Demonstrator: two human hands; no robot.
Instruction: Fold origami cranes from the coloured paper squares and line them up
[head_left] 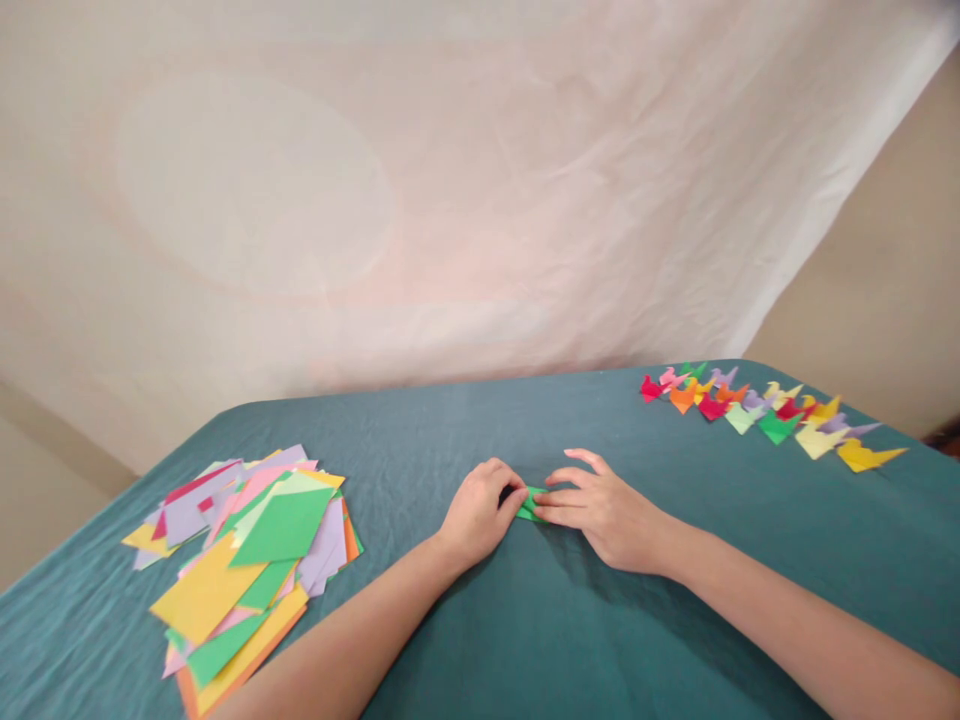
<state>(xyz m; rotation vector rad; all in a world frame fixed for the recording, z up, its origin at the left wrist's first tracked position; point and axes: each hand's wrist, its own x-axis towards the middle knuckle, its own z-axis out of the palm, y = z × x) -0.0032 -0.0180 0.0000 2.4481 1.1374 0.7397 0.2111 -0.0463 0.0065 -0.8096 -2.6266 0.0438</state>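
A small piece of folded green paper [531,505] lies on the table between my hands, partly covered by fingers. My left hand [484,512] pinches its left end between thumb and curled fingers. From the other side, my right hand [600,510] rests its lower fingertips on the paper's right part. The fingers of that hand are stretched out and spread, with the index finger raised off the paper.
A dark teal cloth covers the table [480,630]. To the left lies a loose pile of coloured paper sheets [277,530]. Rows of folded paper birds [780,425] in several colours stand at the far right. A pale hanging sheet [480,200] rises behind the table.
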